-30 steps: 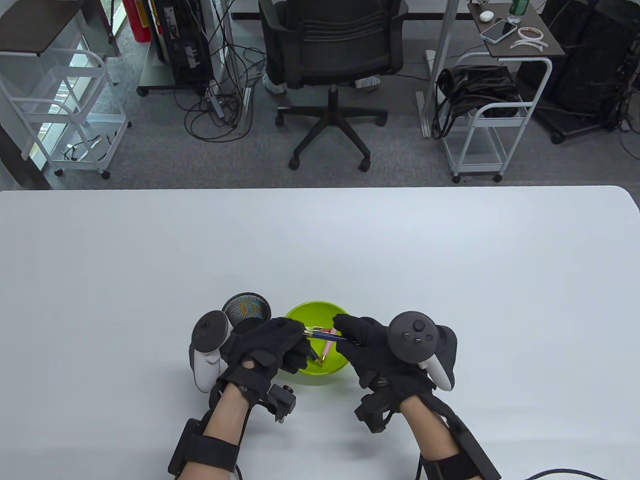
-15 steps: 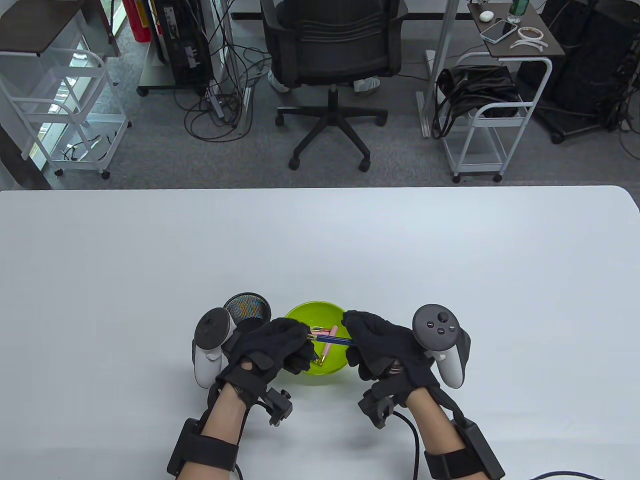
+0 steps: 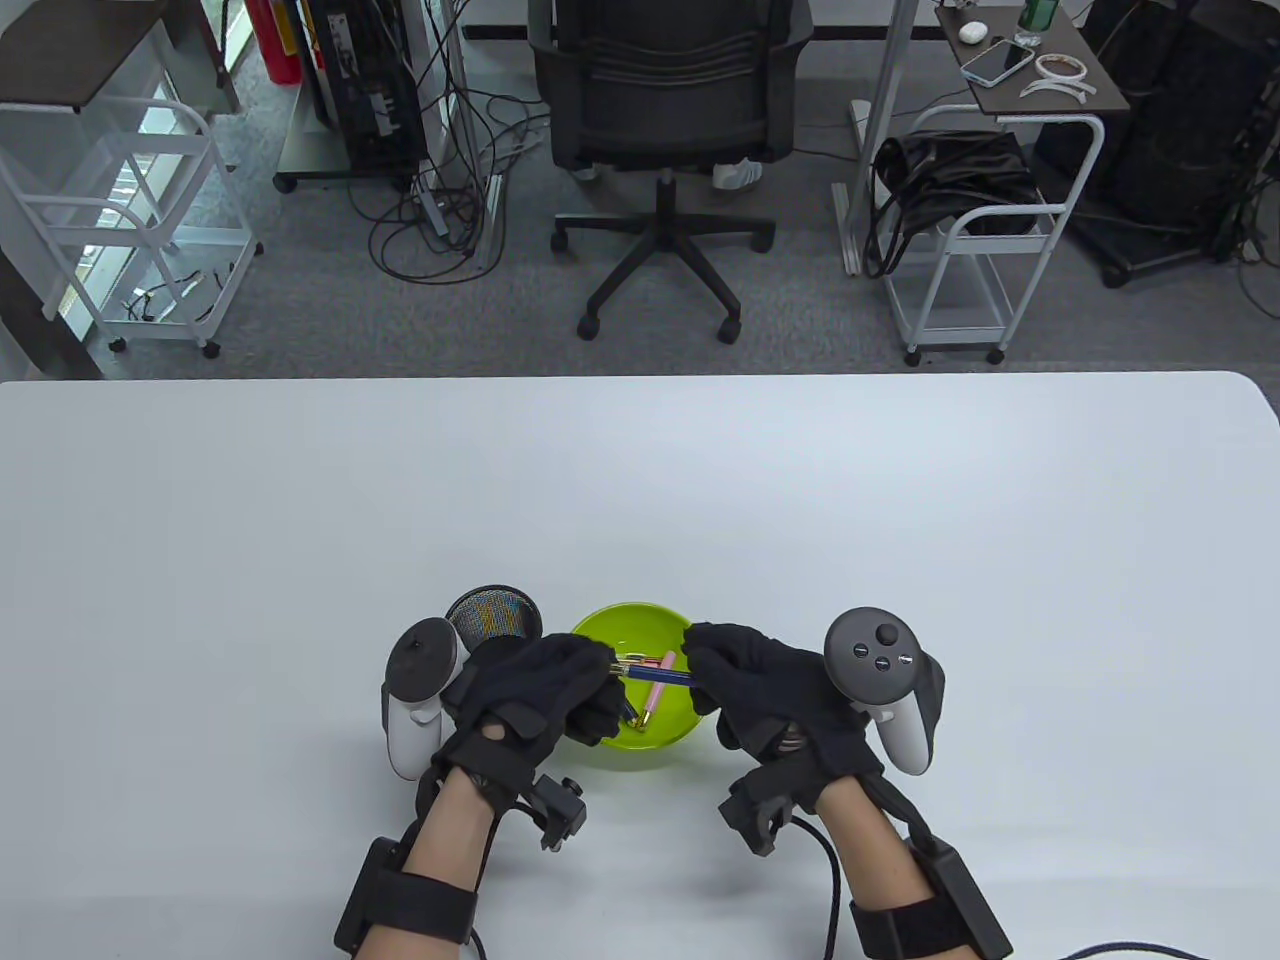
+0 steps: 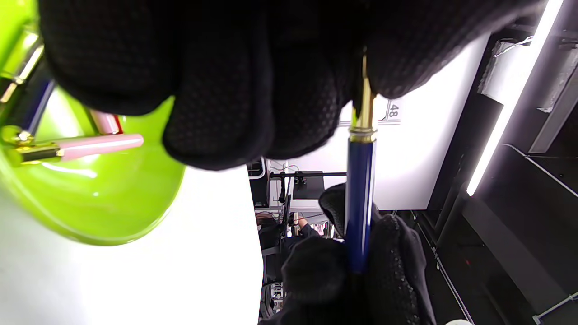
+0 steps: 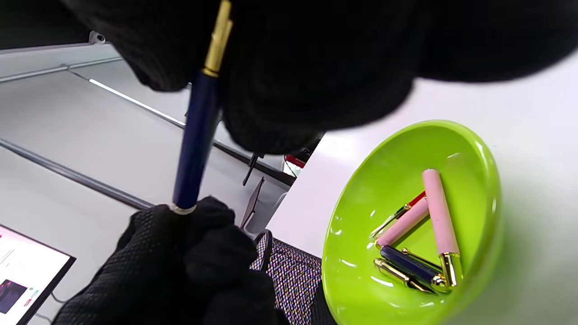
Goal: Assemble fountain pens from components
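Above the green bowl, the left hand and right hand each grip one end of a blue pen, apparently joining its halves (pink and blue parts wait below); next likely twisting them snug.

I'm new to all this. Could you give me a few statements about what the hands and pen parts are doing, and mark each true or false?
1. Both hands hold one blue pen between them. True.
2. The green bowl is empty. False: pink and blue pen parts lie in it.
3. The left hand lies flat on the table. False: it grips the pen's end.
4. The right hand grips the pen's other end. True.
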Demonstrator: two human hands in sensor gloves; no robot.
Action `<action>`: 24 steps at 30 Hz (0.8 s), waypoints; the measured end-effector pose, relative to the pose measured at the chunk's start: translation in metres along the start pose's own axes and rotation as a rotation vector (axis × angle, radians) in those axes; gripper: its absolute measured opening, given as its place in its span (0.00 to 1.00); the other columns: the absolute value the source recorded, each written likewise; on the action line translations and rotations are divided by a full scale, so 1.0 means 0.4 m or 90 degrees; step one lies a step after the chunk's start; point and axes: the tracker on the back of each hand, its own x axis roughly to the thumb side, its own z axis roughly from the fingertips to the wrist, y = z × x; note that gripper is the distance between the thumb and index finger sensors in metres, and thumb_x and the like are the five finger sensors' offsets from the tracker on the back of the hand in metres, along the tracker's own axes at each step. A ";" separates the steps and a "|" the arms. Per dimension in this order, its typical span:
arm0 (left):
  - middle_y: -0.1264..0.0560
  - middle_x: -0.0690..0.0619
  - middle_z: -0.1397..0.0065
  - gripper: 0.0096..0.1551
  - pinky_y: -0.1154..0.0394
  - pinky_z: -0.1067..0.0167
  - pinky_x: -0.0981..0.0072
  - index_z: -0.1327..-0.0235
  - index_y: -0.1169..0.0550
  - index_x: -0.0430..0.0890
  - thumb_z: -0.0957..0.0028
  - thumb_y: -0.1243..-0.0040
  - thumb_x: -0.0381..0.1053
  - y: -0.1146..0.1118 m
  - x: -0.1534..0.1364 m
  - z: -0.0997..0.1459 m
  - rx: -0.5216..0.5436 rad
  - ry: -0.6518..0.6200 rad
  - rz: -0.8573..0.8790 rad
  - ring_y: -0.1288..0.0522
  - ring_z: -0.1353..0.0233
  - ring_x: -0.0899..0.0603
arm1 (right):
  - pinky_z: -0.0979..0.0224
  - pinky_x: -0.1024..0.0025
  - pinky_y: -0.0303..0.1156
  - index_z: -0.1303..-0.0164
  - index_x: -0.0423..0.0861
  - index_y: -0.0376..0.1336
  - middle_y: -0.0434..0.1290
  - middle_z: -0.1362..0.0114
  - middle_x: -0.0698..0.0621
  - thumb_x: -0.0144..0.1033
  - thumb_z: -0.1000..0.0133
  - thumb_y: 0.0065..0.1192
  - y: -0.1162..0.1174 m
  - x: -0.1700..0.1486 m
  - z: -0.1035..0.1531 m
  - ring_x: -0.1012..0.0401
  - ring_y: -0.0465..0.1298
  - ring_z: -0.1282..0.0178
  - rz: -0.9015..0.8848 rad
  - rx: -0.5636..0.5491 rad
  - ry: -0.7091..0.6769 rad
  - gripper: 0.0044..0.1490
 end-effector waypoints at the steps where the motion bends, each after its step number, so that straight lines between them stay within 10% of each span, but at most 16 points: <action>1: 0.17 0.47 0.48 0.21 0.20 0.54 0.46 0.45 0.23 0.44 0.43 0.41 0.56 0.002 0.001 0.001 0.007 0.000 -0.002 0.15 0.54 0.44 | 0.69 0.57 0.82 0.37 0.44 0.70 0.84 0.52 0.46 0.53 0.48 0.62 0.000 -0.001 0.000 0.58 0.83 0.75 0.000 0.004 -0.003 0.35; 6: 0.17 0.47 0.48 0.21 0.21 0.54 0.46 0.45 0.23 0.43 0.43 0.41 0.56 0.020 0.001 0.006 0.032 -0.004 0.006 0.15 0.54 0.44 | 0.62 0.57 0.80 0.33 0.50 0.67 0.72 0.34 0.45 0.46 0.51 0.72 0.001 0.009 -0.003 0.58 0.80 0.64 0.005 0.059 -0.024 0.35; 10: 0.17 0.48 0.47 0.21 0.20 0.53 0.47 0.44 0.23 0.44 0.42 0.42 0.57 0.014 0.001 0.005 0.022 -0.018 0.017 0.15 0.53 0.45 | 0.65 0.58 0.82 0.33 0.47 0.67 0.80 0.45 0.48 0.37 0.50 0.71 0.003 0.017 0.001 0.59 0.82 0.70 -0.010 0.016 -0.033 0.33; 16: 0.17 0.48 0.47 0.21 0.20 0.53 0.47 0.45 0.23 0.44 0.42 0.42 0.57 0.013 -0.003 0.004 0.018 -0.013 0.018 0.15 0.53 0.45 | 0.70 0.56 0.82 0.49 0.42 0.76 0.85 0.61 0.48 0.57 0.50 0.62 0.000 0.005 0.005 0.57 0.84 0.77 0.030 -0.010 0.010 0.35; 20: 0.17 0.47 0.48 0.21 0.20 0.53 0.47 0.45 0.23 0.44 0.42 0.42 0.56 0.022 -0.003 0.006 0.035 -0.013 0.010 0.15 0.54 0.45 | 0.65 0.57 0.81 0.32 0.43 0.65 0.79 0.45 0.47 0.53 0.51 0.68 -0.005 0.004 -0.002 0.58 0.82 0.70 0.027 0.034 0.000 0.41; 24: 0.17 0.47 0.48 0.21 0.20 0.54 0.47 0.45 0.23 0.44 0.43 0.41 0.56 0.023 -0.006 0.007 0.037 -0.009 0.018 0.15 0.54 0.45 | 0.66 0.56 0.81 0.39 0.45 0.71 0.81 0.49 0.48 0.46 0.50 0.68 -0.004 0.007 -0.001 0.58 0.82 0.71 0.024 0.011 -0.001 0.31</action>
